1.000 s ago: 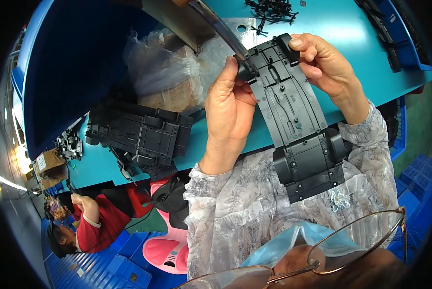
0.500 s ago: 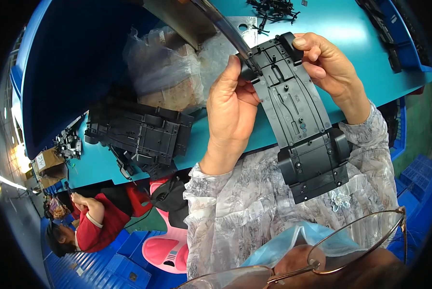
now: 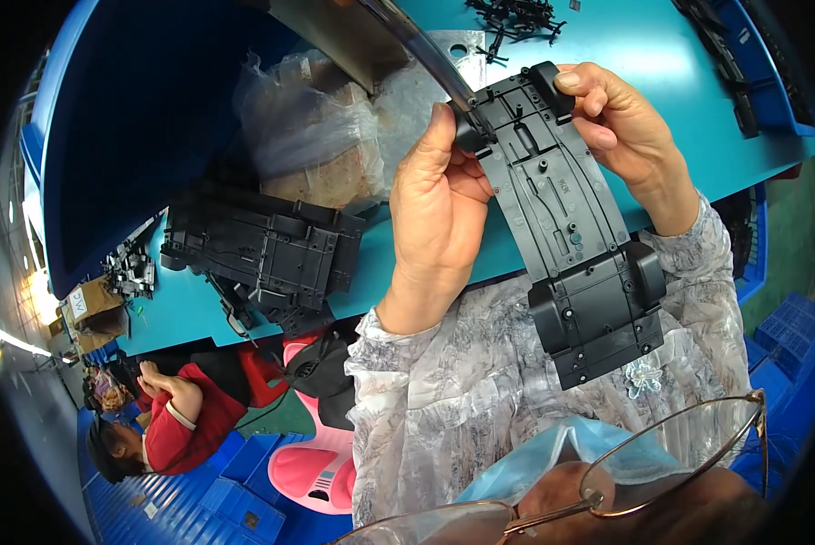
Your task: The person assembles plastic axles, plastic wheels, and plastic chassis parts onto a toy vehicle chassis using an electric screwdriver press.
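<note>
A black plastic toy car chassis [image 3: 553, 195], with rounded wheel arches at both ends, is held up between my two hands. My left hand [image 3: 439, 213] grips its far left wheel arch, thumb up along the edge and fingers underneath. At the far right arch, my right hand [image 3: 630, 123] pinches the rim between thumb and curled fingers. The tip of a metal rod-like tool [image 3: 435, 68] meets the chassis at its far left corner, beside my left thumb. The near end of the chassis hangs over my patterned clothing.
More black chassis [image 3: 271, 245] are stacked on the teal table [image 3: 626, 54] at left. Behind them stand a plastic-wrapped block [image 3: 321, 136] and a large blue bin [image 3: 135, 118]. Small black parts [image 3: 516, 20] lie at the back. A co-worker in red [image 3: 194, 418] sits at lower left.
The near end of the chassis has shifted slightly right and toward me. Both hands keep their hold, and the tool tip stays at the same corner.
</note>
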The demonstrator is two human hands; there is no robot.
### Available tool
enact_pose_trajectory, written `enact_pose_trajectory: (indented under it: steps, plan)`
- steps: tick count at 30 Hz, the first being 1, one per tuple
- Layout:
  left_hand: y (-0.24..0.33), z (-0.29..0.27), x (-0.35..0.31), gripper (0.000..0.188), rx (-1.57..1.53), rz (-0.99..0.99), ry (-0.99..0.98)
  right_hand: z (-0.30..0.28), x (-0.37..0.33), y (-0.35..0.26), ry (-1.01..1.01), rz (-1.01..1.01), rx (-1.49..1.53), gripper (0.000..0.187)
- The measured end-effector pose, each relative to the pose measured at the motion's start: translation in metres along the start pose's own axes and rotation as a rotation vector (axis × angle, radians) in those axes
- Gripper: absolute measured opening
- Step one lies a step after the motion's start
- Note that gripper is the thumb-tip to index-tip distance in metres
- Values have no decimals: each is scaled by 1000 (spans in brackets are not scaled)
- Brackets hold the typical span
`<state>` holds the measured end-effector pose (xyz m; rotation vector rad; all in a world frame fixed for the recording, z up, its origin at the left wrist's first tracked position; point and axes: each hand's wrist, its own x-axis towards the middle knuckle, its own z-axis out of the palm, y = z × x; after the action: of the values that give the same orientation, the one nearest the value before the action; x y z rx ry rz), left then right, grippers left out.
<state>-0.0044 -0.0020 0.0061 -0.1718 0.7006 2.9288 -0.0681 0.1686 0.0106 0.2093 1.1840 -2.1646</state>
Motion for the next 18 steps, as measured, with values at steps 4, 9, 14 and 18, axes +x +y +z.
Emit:
enact_pose_trajectory:
  steps: [4,9,14,18]
  plan:
    - [1,0,0,32,-1,-11,-9,0,0,0,-7,-23,-3,23]
    - [1,2,0,32,-28,-39,37,-5,-1,0,-69,-34,-4,18]
    - [2,0,0,31,-33,-39,23,-5,0,1,-47,-33,-13,14]
    - [4,-6,-3,16,46,-28,-93,1,-1,7,17,-47,-58,17]
